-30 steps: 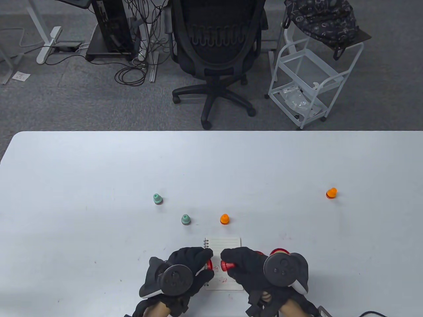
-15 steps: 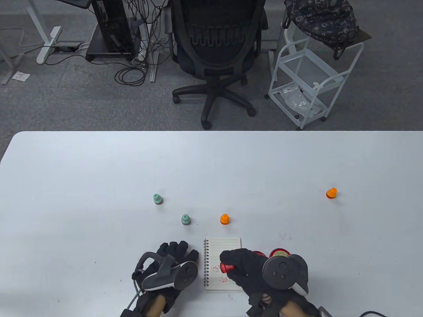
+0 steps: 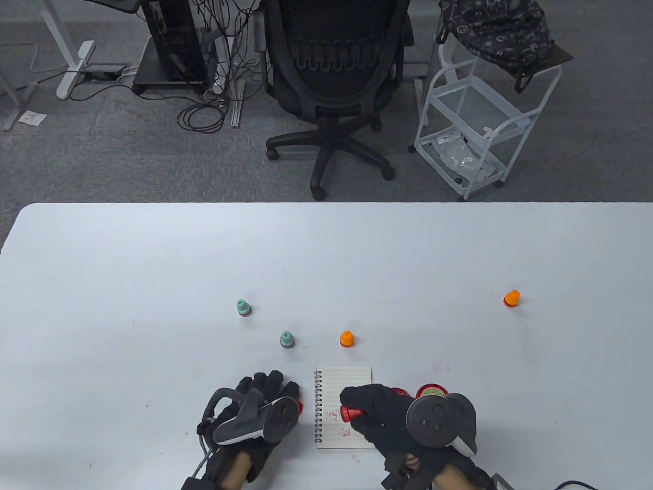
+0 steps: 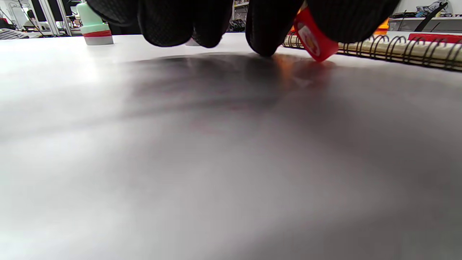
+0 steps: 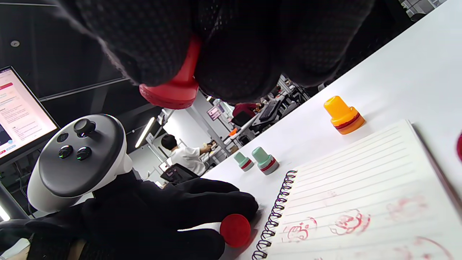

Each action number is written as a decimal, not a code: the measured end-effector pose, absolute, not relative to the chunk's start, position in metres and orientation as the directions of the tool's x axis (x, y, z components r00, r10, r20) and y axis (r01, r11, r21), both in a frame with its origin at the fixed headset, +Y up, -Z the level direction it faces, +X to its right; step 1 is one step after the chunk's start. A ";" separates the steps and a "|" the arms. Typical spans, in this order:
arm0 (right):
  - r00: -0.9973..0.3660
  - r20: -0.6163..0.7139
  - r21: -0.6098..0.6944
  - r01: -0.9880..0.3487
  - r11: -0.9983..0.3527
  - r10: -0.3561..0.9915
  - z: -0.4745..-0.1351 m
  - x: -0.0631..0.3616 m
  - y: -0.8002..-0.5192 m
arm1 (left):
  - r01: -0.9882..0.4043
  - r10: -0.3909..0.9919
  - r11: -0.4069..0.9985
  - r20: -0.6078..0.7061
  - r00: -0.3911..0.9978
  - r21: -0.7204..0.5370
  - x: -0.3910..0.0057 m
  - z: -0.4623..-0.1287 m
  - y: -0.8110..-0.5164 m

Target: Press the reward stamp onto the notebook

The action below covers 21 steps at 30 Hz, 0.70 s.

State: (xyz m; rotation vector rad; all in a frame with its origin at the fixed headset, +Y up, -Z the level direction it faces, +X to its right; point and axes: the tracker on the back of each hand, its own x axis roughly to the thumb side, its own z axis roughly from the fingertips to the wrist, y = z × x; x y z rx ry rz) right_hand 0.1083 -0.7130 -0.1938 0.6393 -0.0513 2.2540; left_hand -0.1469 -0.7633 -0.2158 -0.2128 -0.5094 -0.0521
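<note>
The right hand (image 3: 380,413) has its grip clamped on the red reward stamp (image 3: 349,412), held over the open notebook (image 3: 344,380), whose lined page carries red prints. The notebook lies on the white surface (image 3: 153,265). Just left of the spiral, the left hand (image 3: 265,403) rests on the surface, its grip pinching a red cap (image 5: 235,230).

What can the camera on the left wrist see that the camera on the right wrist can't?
Only the left wrist view shows the small red stamp cap from the side, tilted at the left hand's fingertips. Only the right wrist view shows the red plastic stamp gripped by the right hand, and red prints on the lined page. Both show the spiral-bound notebook and a mint-green stamp.
</note>
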 end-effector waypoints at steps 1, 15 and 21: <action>-0.572 0.461 0.160 -0.699 -0.697 0.679 -0.194 0.108 -0.713 | 0.101 0.005 0.977 0.488 0.873 -0.190 -0.147 -0.216 -0.763; -0.724 0.487 -0.021 -0.570 -0.822 0.489 -0.202 0.128 -0.700 | 0.068 0.024 0.985 0.513 0.858 -0.161 -0.152 -0.216 -0.757; -0.859 0.485 -0.185 -0.284 -0.941 0.164 -0.205 0.134 -0.699 | 0.044 0.006 0.995 0.519 0.855 -0.084 -0.162 -0.213 -0.745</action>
